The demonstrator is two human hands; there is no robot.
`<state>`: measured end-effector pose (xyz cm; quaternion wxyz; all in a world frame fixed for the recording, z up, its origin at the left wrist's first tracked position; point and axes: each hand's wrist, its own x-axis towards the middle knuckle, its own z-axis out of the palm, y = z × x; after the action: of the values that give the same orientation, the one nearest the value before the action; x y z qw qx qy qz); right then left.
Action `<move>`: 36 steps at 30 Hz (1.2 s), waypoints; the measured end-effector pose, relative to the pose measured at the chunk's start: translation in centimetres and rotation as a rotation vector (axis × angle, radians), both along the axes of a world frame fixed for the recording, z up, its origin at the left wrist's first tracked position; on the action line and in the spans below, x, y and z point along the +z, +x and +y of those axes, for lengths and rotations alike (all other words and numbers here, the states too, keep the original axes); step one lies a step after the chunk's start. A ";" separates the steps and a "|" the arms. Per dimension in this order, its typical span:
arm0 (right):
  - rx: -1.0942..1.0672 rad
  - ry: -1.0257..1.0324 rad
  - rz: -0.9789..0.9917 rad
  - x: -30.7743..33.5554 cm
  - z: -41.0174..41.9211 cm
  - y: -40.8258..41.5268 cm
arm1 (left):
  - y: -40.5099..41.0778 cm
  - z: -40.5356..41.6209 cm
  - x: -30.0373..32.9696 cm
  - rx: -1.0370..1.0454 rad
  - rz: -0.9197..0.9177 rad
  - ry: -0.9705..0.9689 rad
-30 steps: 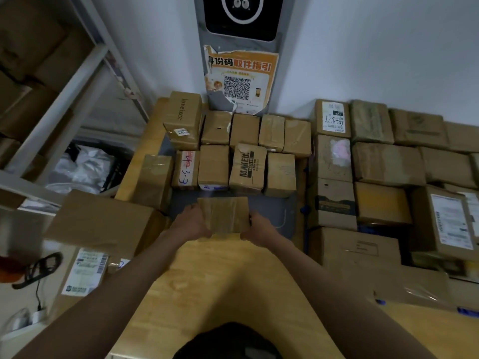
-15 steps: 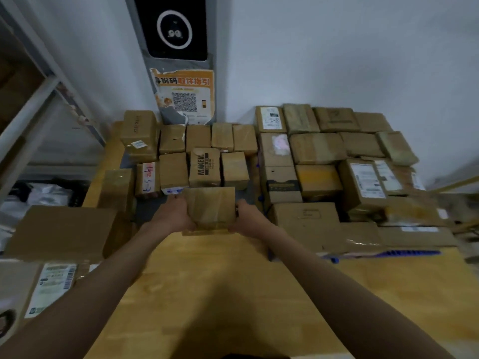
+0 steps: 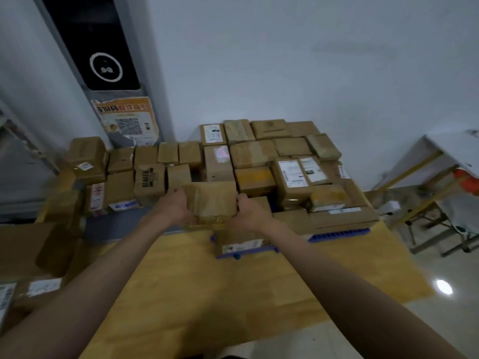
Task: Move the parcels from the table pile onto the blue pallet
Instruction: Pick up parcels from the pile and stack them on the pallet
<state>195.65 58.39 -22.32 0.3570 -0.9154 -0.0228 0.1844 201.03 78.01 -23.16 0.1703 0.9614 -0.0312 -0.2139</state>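
Here the left hand and right hand clamp their fingers on opposite ends of a taped parcel, held above the worktop by the pallet; it looks stiff, light, and slick.

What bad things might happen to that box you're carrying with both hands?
The taped box is held only by its sides between the left hand and right hand, so it might slip. The blue pallet looks nearly full, so squeezing it in could knock over the stacked parcels.
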 end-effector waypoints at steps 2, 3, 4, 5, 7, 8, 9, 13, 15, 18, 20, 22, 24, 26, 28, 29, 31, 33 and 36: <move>-0.028 -0.013 0.020 0.2 -3.1 -1.4 | -1.5 -3.1 0.0 -0.014 -0.022 0.006; -0.034 -0.016 0.025 0.2 -4.5 -2.1 | -2.2 -4.6 0.0 -0.014 -0.034 0.007; -0.042 -0.017 0.035 0.2 -5.9 -2.8 | -2.9 -6.0 0.0 -0.010 -0.037 0.007; -0.057 -0.016 0.042 0.1 -7.3 -3.5 | -3.5 -7.4 0.0 -0.011 -0.034 0.008; -0.079 -0.033 0.066 -0.3 -10.0 -4.8 | -4.6 -9.9 0.0 -0.025 -0.025 0.015; -0.093 -0.038 0.075 -0.6 -11.2 -5.4 | -5.2 -11.2 0.0 -0.031 -0.023 0.016; -0.108 -0.042 0.080 -0.8 -12.4 -5.9 | -5.8 -12.3 0.0 -0.040 -0.024 0.009; -0.115 -0.065 0.074 -0.9 -16.3 -7.3 | -7.1 -16.3 -0.1 -0.084 -0.051 -0.077; -0.109 -0.080 0.077 -0.9 -17.9 -7.4 | -7.0 -17.7 0.0 -0.117 -0.051 -0.125; -0.176 -0.039 0.078 -0.5 -19.9 -6.3 | -6.1 -19.6 0.5 -0.123 -0.054 -0.179; -0.194 -0.024 0.044 0.1 -20.9 -5.5 | -5.0 -20.5 0.8 -0.144 -0.078 -0.211; -0.213 -0.015 -0.015 0.7 -21.7 -4.7 | -3.7 -21.4 1.2 -0.172 -0.103 -0.254; -0.224 -0.040 -0.054 1.0 -22.7 -3.8 | -2.3 -22.3 1.3 -0.197 -0.100 -0.264; -0.241 -0.067 -0.038 1.2 -23.7 -2.7 | -0.8 -23.3 1.2 -0.212 -0.069 -0.320; -0.265 -0.089 -0.022 1.3 -24.9 -1.5 | 0.5 -24.5 1.2 -0.222 -0.032 -0.408; -0.276 -0.106 -0.021 1.3 -25.5 -0.9 | 1.1 -25.0 1.1 -0.227 -0.024 -0.444; -0.321 -0.140 0.012 1.3 -26.7 0.3 | 2.3 -26.0 0.8 -0.226 -0.018 -0.480; -0.342 -0.171 0.039 1.3 -27.8 1.8 | 3.6 -26.8 0.7 -0.211 -0.012 -0.461; -0.318 -0.184 0.028 1.5 -29.1 4.5 | 5.8 -27.9 0.9 -0.212 -0.026 -0.419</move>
<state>200.15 29.29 -20.83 0.2967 -0.9336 0.1442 0.1395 206.88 50.10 -22.26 0.3422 0.8990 -0.1779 -0.2073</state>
